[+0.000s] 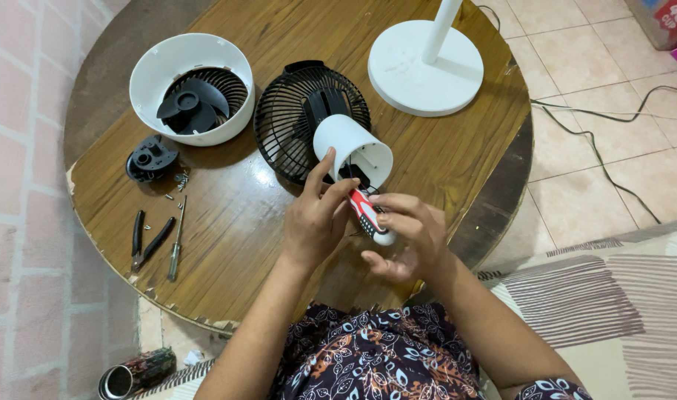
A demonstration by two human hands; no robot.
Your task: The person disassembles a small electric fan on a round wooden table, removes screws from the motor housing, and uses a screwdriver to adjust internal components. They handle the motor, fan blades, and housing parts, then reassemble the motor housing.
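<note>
A black fan grille (287, 126) lies on the round wooden table (227, 222), with a white cup-shaped motor housing (347, 144) tilted over it, its open end toward me. My right hand (409, 237) grips a screwdriver with a red, white and black handle (368, 215), its shaft pointing into the housing. My left hand (316, 215) rests against the housing's lower rim, fingers touching the screwdriver near its shaft.
A white fan shell with a black blade (194, 89) sits at the back left. Near it lie a black round part (152, 158), loose screws (179, 181), pliers (147, 241) and a thin screwdriver (177, 241). A white fan base (426, 70) stands behind; a cable (598, 141) crosses the floor.
</note>
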